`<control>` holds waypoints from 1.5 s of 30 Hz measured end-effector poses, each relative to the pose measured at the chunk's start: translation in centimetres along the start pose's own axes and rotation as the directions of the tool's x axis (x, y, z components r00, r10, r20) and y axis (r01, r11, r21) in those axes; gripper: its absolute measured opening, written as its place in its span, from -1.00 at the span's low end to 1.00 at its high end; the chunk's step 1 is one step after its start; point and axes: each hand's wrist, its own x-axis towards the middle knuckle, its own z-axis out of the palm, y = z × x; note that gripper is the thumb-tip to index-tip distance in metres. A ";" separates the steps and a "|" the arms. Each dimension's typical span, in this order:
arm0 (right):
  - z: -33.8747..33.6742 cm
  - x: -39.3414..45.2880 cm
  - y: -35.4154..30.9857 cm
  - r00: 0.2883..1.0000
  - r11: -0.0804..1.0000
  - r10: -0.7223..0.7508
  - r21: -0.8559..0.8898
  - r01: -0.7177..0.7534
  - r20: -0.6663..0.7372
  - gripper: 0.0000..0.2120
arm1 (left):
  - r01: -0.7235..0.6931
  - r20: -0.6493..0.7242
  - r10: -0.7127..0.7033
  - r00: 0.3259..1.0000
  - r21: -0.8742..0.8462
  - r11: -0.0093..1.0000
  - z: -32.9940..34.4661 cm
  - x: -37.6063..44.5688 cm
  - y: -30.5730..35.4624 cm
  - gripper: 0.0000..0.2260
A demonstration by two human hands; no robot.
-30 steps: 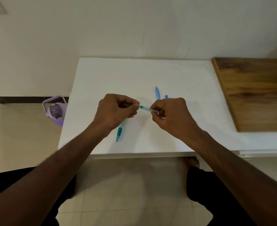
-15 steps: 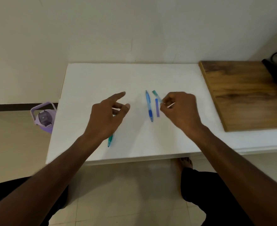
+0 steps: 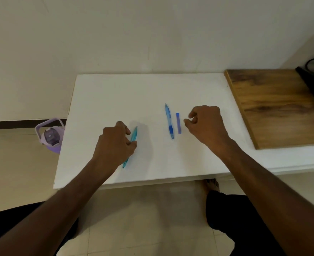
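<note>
The left hand [image 3: 115, 143] is curled over a teal pen [image 3: 134, 134], thumb and fingertips closed on its barrel. The pen lies on the white table [image 3: 106, 93] towards the front left corner, its tip pointing at the front edge. The right hand [image 3: 206, 124] hovers near the middle of the table, fingers curled in; whether they pinch anything cannot be told. Just left of it lie a short blue tube [image 3: 178, 123] and a blue pen [image 3: 169, 121], side by side. A wooden board [image 3: 274, 106] covers the right end. A purple bottle [image 3: 51, 135] stands on the floor beside the left edge.
</note>
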 end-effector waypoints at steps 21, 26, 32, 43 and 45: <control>1.7 -1.3 -5.1 0.992 0.994 -0.034 0.107 0.021 0.118 -0.80 | -0.226 -0.232 0.171 0.958 -0.235 0.945 -0.9 0.8 1.2 -0.83; 0.8 -3.4 -7.1 0.985 0.906 -0.135 0.417 0.080 0.105 -0.84 | -0.115 -0.040 0.110 0.993 -0.504 0.856 -1.0 0.5 2.7 -0.73; 1.4 -4.2 -6.8 0.942 0.898 -0.218 0.431 0.091 0.256 -0.83 | -0.045 -0.062 0.012 0.998 -0.569 0.821 -1.2 0.7 2.3 -0.80; 0.6 -2.8 -7.2 0.951 0.635 -0.076 0.749 -0.186 0.301 -0.91 | -0.345 -0.002 0.357 0.934 -0.265 0.900 -0.8 -0.9 2.6 -0.85; 0.7 -2.7 -7.1 0.940 0.603 -0.074 0.766 -0.224 0.333 -0.92 | -0.363 -0.008 0.377 0.926 -0.284 0.887 -1.0 -1.0 2.6 -0.84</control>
